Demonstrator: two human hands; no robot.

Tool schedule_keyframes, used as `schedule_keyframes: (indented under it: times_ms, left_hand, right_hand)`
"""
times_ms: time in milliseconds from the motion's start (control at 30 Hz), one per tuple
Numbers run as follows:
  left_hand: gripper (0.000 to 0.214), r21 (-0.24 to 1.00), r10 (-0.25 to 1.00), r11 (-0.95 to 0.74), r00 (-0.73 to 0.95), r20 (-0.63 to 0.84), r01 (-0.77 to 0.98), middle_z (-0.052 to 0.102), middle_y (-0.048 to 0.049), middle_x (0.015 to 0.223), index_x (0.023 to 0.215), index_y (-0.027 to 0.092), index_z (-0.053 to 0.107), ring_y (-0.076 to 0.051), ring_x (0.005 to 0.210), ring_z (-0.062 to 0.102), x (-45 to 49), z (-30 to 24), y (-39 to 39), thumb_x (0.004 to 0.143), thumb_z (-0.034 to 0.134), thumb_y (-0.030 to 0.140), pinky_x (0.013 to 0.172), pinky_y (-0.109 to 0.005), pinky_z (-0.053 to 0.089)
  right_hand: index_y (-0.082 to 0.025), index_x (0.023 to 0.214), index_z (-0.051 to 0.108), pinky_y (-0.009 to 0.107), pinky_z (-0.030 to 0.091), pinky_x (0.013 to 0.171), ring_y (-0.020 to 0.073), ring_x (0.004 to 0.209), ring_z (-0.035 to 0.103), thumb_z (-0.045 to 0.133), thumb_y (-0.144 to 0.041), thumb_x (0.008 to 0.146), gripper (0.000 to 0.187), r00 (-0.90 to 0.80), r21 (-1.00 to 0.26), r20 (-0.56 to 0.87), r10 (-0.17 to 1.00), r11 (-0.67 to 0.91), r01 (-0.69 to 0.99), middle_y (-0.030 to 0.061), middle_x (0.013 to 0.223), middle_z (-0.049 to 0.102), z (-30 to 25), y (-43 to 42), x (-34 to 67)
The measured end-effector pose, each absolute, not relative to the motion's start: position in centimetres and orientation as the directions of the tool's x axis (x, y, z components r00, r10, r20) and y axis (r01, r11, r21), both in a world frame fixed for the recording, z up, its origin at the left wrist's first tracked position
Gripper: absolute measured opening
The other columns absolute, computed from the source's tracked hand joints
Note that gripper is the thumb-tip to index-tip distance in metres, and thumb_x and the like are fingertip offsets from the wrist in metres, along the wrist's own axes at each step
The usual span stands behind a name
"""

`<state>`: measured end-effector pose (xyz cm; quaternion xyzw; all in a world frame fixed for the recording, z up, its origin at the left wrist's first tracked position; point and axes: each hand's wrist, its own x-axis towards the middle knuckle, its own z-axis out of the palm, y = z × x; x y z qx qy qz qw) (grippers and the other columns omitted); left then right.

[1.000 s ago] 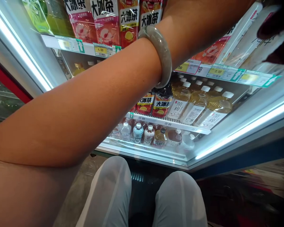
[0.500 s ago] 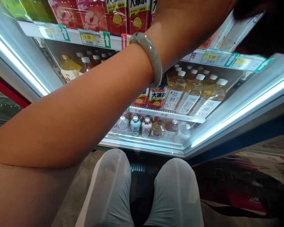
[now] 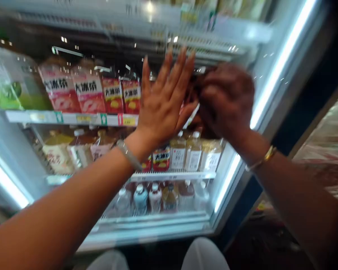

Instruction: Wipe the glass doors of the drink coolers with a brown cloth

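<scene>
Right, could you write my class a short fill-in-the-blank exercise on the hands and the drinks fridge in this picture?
1. The left hand shows the camera its ____, not its palm.
2. The grey bangle circles the left ____.
3. The partly gold-coloured bracelet is worn on the person's ____ arm.
4. In the picture, the light-blue bottle appears ____, not above, the left hand.

Missing words: back; wrist; right; below.

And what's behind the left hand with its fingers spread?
Behind the left hand is a shelf, with red-labelled drinks peeking out beside it. Whatever is directly behind the hand is covered, so I can't tell.
</scene>
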<state>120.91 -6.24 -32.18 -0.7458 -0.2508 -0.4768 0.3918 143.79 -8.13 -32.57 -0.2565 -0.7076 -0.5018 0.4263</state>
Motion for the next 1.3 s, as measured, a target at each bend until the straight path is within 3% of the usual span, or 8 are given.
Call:
schedule_keyframes:
  times_ms: [100, 300, 500, 600, 800, 1000, 1167, 1300]
  left_hand:
    - [0.074, -0.484, -0.121, -0.622, 0.535, 0.836, 0.616, 0.027, -0.0107, 0.172, 0.167, 0.021, 0.016, -0.026, 0.162, 0.019, 120.9, -33.3, -5.4, 0.105, 0.037, 0.055, 0.134, -0.051, 0.003]
    - [0.080, -0.426, -0.131, -0.673, 0.469, 0.873, 0.604, 0.028, -0.0166, 0.170, 0.167, 0.019, 0.014, -0.032, 0.161, 0.021, 124.7, -33.0, -6.0, 0.103, 0.039, 0.060, 0.130, -0.061, -0.005]
    - [0.098, -0.501, -0.183, -0.726, 0.570, 0.801, 0.471, 0.012, -0.0203, 0.174, 0.166, 0.019, 0.020, -0.036, 0.162, 0.010, 128.5, -34.1, -6.9, 0.091, 0.056, 0.071, 0.129, -0.059, 0.021]
    - [0.097, -0.571, -0.178, -0.663, 0.638, 0.749, 0.485, 0.020, -0.0138, 0.173, 0.165, 0.027, 0.024, -0.036, 0.162, 0.015, 130.1, -35.0, -6.8, 0.087, 0.068, 0.065, 0.129, -0.065, 0.016]
    - [0.087, -0.593, -0.268, -0.680, 0.607, 0.748, 0.431, 0.021, -0.0168, 0.173, 0.163, 0.027, 0.032, -0.040, 0.161, 0.014, 134.7, -30.7, -6.7, 0.087, 0.075, 0.031, 0.128, -0.062, 0.023]
    - [0.050, -0.668, -0.331, -0.676, 0.682, 0.652, 0.310, 0.060, -0.0154, 0.139, 0.143, 0.024, 0.060, -0.033, 0.133, 0.053, 136.4, -30.9, -7.8, 0.093, 0.064, 0.029, 0.119, -0.056, 0.040]
    - [0.044, -0.714, -0.319, -0.642, 0.749, 0.581, 0.280, 0.063, -0.0129, 0.136, 0.139, 0.026, 0.062, -0.031, 0.125, 0.056, 133.8, -34.0, -8.4, 0.094, 0.063, 0.028, 0.112, -0.052, 0.047]
    - [0.043, -0.592, -0.288, -0.650, 0.565, 0.773, 0.477, 0.063, -0.0116, 0.131, 0.135, 0.033, 0.065, -0.031, 0.120, 0.058, 133.3, -32.1, -8.0, 0.092, 0.068, 0.027, 0.104, -0.053, 0.052]
  right_hand:
    - [-0.031, 0.113, 0.066, 0.047, 0.048, 0.115, 0.0251, 0.134, 0.057, 0.071, -0.035, 0.092, 0.021, -0.600, 0.628, 0.778, -0.185, 0.214, 0.748, 0.0005, 0.130, 0.067, -32.6, -8.7, 146.5]
    - [-0.024, 0.112, 0.069, 0.056, 0.045, 0.115, 0.0298, 0.128, 0.058, 0.060, -0.037, 0.096, 0.022, -0.081, 0.134, 0.973, -0.216, 0.241, 0.961, 0.0092, 0.128, 0.066, -29.4, -8.4, 146.1]
    - [-0.030, 0.145, 0.056, 0.050, 0.031, 0.132, 0.0219, 0.154, 0.038, 0.051, -0.034, 0.102, 0.044, -0.316, 0.321, 0.945, -0.091, 0.460, 0.828, 0.0031, 0.149, 0.061, -32.3, -8.5, 146.0]
    - [-0.035, 0.151, 0.050, 0.052, 0.024, 0.135, 0.0209, 0.159, 0.030, 0.053, -0.033, 0.102, 0.050, -0.278, 0.250, 0.961, -0.020, 0.501, 0.829, -0.0002, 0.159, 0.051, -34.8, -9.1, 148.4]
    - [-0.028, 0.151, 0.048, 0.048, 0.041, 0.126, 0.0201, 0.145, 0.052, 0.038, -0.039, 0.107, 0.046, 0.270, -0.173, 0.963, 0.009, 0.788, 0.590, 0.0064, 0.154, 0.056, -34.4, -9.6, 148.9]
    - [-0.018, 0.114, 0.070, 0.053, 0.038, 0.125, 0.0246, 0.141, 0.055, 0.044, -0.041, 0.103, 0.036, 0.754, -0.320, 0.656, -0.019, 0.898, 0.301, 0.0105, 0.135, 0.070, -37.5, -8.6, 147.8]
    - [-0.020, 0.130, 0.066, 0.062, 0.020, 0.131, 0.0264, 0.151, 0.044, 0.040, -0.041, 0.106, 0.040, 0.746, -0.418, 0.666, -0.009, 0.824, 0.383, 0.0102, 0.146, 0.064, -43.9, -8.1, 146.1]
    - [-0.029, 0.144, 0.056, 0.066, 0.010, 0.131, 0.0273, 0.157, 0.034, 0.047, -0.041, 0.104, 0.043, 0.602, -0.450, 0.797, 0.058, 0.722, 0.526, 0.0070, 0.157, 0.054, -47.0, -8.3, 145.3]
